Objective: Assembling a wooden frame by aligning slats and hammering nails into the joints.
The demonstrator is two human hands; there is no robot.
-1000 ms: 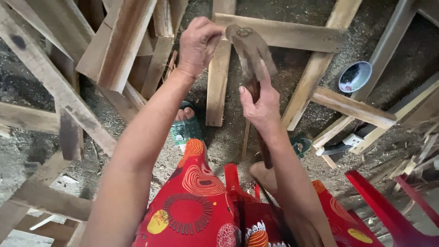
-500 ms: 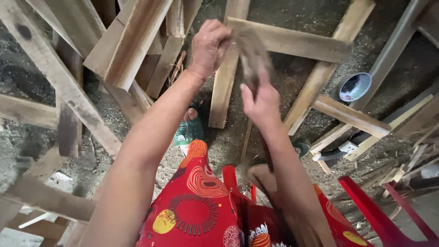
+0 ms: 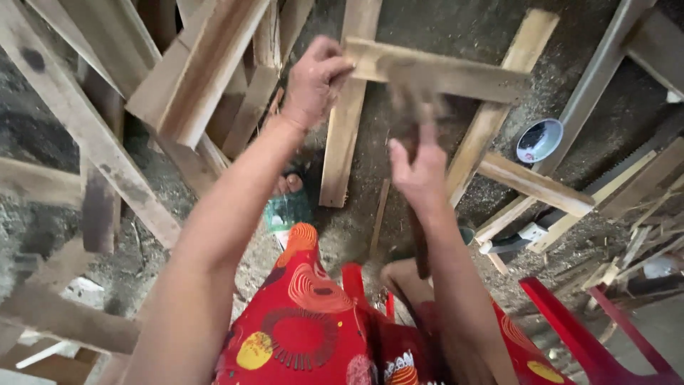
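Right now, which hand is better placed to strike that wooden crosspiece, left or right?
Probably right. The right hand holds a blurred tool, seemingly a hammer, raised against the wooden crosspiece. The left hand has its grip on the crosspiece's end, steadying it.

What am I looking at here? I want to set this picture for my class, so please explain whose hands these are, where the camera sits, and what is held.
The camera is worn on a person's head and looks down, so both bare arms reach away from the viewer. The left hand grips the end of a pale wooden slat that belongs to a rough frame of planks. The right hand holds a dark hammer, blurred by motion, against that slat. Below is a dirt floor strewn with sawdust, a small round bowl, a red plastic chair, and the person's red patterned clothing.
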